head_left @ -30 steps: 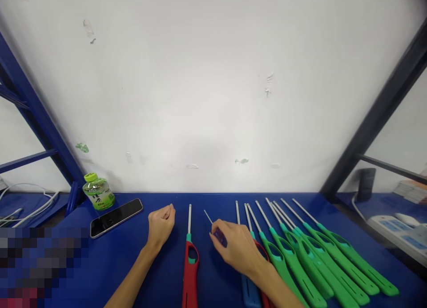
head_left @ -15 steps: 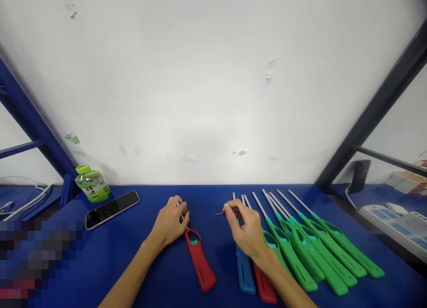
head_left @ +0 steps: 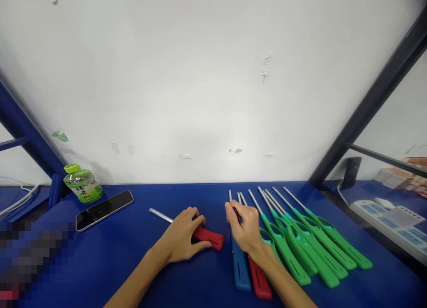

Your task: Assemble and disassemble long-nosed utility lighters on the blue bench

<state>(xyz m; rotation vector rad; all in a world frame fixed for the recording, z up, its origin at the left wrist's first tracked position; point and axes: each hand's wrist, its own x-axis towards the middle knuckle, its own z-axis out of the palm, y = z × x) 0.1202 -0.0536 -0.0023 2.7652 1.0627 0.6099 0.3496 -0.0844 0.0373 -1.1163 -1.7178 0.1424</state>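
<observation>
Right there under the left hand, clasping the red lighter around its middle, with the rod jutting out to the left and the handle end poking out to the right. Palm down, reaching in from the lower left, thumb stretched along the near side. Over in the right hand, pinching a small screwdriver, tip downward, just beside the blue lighter. Bright red on that handle, slotted near the end, silvery at the rod.
</observation>
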